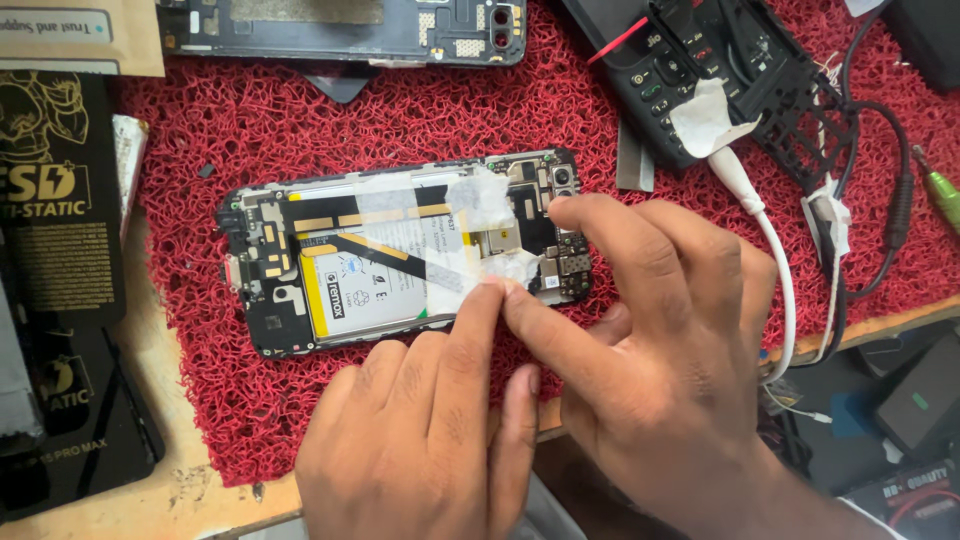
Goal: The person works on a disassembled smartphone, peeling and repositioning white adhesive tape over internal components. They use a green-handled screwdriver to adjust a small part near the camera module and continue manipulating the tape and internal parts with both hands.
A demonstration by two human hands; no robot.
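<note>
— Where's the phone [400, 255]?

— Lying opened, back cover off, on the red mat [400, 120], its white battery [375, 290] showing.

— And the hands?

— The left hand [420, 445] presses its forefinger tip on the clear tape [480, 205] at the phone's lower edge. The right hand [650, 350] meets it there; thumb and forefinger seem to pinch the tape's edge, though the fingers hide it.

— Anything nearby?

— A white cable [775, 250], and another opened phone [340, 30] above.

Both hands' fingers [480, 310] pressed together
</note>
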